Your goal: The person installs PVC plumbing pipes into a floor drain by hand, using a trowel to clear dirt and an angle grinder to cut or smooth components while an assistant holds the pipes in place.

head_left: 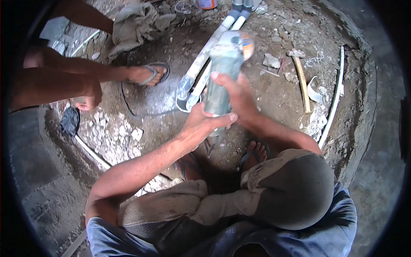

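Both my hands are wrapped round a dusty green angle grinder [219, 96], held up in front of my knees. My left hand [204, 120] closes on its rear end, near the cord. Higher up, my right hand [239, 95] grips the body, with the thumb lying across it. At the far end sit the metal head and an orange-edged disc [248, 46], slightly blurred. Two white pipes [209, 46] run side by side on the dirt just beyond the grinder, their near ends smeared with grey and partly inside a white-rimmed opening.
Another person's sandalled foot [147, 75] and hand [89, 96] are at the left. A hammer [302, 83] lies to the right, near a long thin pipe [336, 96]. A cloth sack [139, 25], white rubble [105, 132] and a black cord [124, 100] lie about the pit.
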The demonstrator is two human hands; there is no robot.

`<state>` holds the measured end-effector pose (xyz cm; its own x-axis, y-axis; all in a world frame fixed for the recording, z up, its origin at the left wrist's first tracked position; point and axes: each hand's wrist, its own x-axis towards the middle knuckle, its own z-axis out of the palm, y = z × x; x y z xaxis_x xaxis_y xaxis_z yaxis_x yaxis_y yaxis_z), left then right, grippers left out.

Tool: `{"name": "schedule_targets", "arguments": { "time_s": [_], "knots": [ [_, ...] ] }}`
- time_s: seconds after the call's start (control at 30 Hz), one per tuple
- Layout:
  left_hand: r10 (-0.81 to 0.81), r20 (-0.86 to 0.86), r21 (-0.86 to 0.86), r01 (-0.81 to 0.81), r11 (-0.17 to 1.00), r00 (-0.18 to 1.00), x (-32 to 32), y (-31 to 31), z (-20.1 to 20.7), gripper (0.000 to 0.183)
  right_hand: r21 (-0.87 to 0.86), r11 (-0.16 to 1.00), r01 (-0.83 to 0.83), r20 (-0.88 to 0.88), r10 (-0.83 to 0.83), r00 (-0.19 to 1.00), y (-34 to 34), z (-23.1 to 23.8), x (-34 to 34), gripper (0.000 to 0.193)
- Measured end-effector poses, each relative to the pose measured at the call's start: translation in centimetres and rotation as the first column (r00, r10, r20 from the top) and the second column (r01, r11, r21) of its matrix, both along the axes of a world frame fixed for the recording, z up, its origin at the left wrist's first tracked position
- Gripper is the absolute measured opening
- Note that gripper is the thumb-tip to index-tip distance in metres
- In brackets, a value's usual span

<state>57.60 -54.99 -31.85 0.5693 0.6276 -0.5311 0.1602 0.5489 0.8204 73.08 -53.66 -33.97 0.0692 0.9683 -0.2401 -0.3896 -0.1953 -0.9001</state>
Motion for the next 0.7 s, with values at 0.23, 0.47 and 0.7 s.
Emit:
{"name": "schedule_targets", "arguments": {
  "time_s": [0.23,0.47,0.7],
  "knots": [
    [0.166,-0.193,0.227,-0.121,0.966,0.967,-3.3,1.2,1.0,0.026,0.174,0.97,-0.168,-0.15,0.195,0.969,2.4,0.8,-2.3,0.041],
    [0.249,-0.217,0.361,-0.16,0.919,0.944,-7.1,3.9,1.7,0.024,0.03,0.97,-0.242,-0.032,0.243,0.97,-0.7,-4.2,-1.7,0.039],
    [0.33,-0.196,0.409,-0.229,0.883,0.924,-8.8,5.9,2.7,0.035,-0.169,0.964,-0.203,-0.06,0.196,0.979,-3.3,-8.1,0.8,0.038]
  ]
}}
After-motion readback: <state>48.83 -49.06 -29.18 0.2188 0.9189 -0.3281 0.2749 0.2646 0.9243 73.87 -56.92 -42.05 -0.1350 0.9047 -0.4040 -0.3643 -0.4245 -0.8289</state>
